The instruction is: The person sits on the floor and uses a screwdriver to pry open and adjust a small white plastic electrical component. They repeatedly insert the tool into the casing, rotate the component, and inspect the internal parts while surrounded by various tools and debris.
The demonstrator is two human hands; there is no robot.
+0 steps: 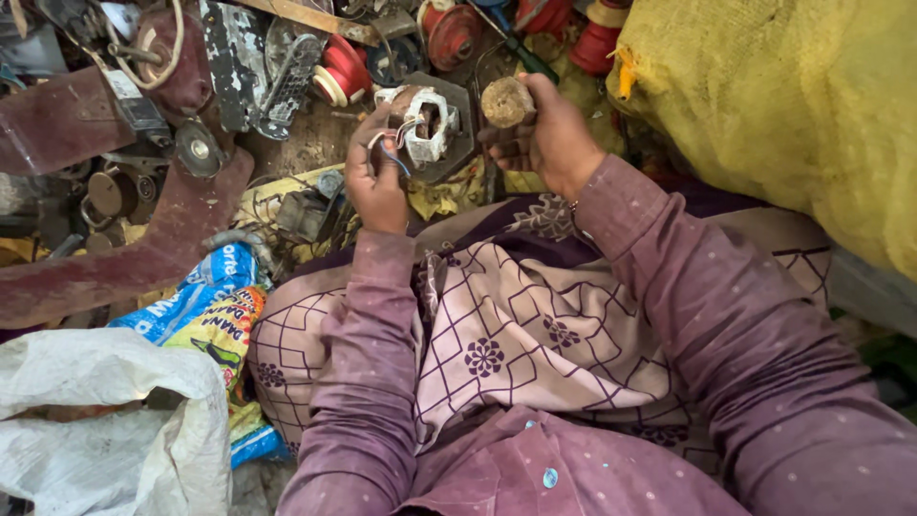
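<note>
The left hand [375, 177] grips a small white-framed motor core [425, 124] by its wires; the right hand [544, 139] clasps a hammer [506, 101]. A misdirected blow could strike the left fingers [368, 143] or knock the core off the dark metal block [457, 143].

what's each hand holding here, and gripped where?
Left hand holds a small whitish motor part by its loose wires, at the near end. Right hand grips a hammer-like tool just below its round head; its handle is hidden.
</note>
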